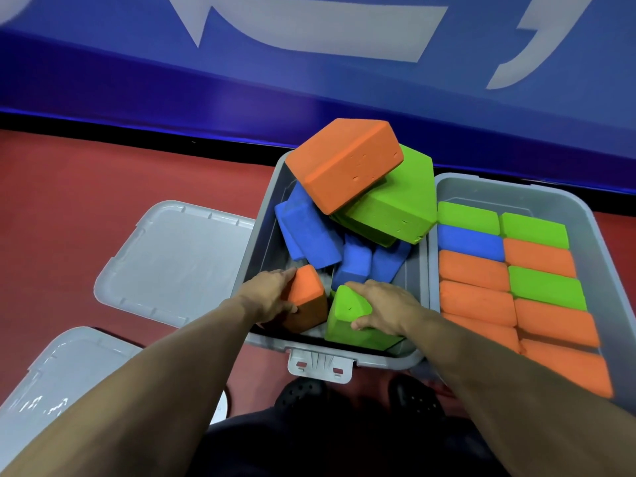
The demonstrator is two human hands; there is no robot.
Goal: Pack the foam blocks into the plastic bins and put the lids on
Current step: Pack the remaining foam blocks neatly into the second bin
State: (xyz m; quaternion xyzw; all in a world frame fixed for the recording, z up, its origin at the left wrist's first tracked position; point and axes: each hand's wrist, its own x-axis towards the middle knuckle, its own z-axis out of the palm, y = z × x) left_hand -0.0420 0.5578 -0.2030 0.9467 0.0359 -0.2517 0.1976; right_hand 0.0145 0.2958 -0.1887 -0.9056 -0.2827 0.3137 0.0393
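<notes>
A grey plastic bin (265,215) in front of me holds a loose jumble of foam blocks: a big orange block (344,163) on top, a green block (392,204) under it, several blue blocks (309,232) below. My left hand (272,294) grips a small orange block (306,297) at the bin's near end. My right hand (382,308) grips a green block (347,315) beside it. A second grey bin (592,242) on the right is packed with neat rows of green, blue and orange blocks (537,287).
Two grey lids lie on the red floor to the left, one (172,256) beside the bin and one (69,370) nearer me. My dark shoes (413,394) stand just behind the bin's front latch (320,366). A blue wall panel runs along the back.
</notes>
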